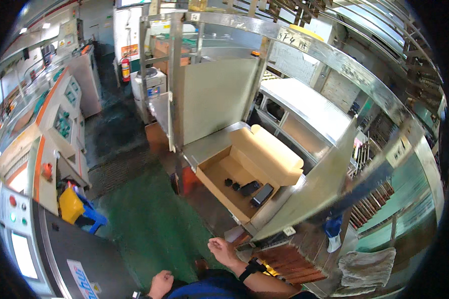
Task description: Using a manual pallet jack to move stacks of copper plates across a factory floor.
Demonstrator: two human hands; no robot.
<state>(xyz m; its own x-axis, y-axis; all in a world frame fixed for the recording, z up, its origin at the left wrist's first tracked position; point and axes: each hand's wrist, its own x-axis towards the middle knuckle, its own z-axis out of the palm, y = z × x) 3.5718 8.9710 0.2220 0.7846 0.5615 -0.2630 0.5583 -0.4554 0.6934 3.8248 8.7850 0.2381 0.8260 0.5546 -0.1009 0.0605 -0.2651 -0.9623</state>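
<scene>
My left hand (161, 284) hangs low at the bottom edge, its fingers curled in and nothing seen in them. Further right, my right hand (224, 250) is held over the green floor in a loose fist, with no object showing; a black band (253, 268) circles that wrist. Neither hand touches anything. Beyond my right hand an open cardboard box (217, 167) rests on a metal shelf (212, 142), its lid folded back. Inside lie a black rectangular block (262, 195), another dark oblong piece (250, 188) and small round black pieces (229, 182).
Upright panels (217, 94) and a metal frame (174, 74) flank the shelf. At left stand a control cabinet (22, 214) with buttons and screen, and a yellow-and-blue object (72, 204). A grey cloth (366, 269) lies at lower right. Green floor (149, 209) stretches ahead.
</scene>
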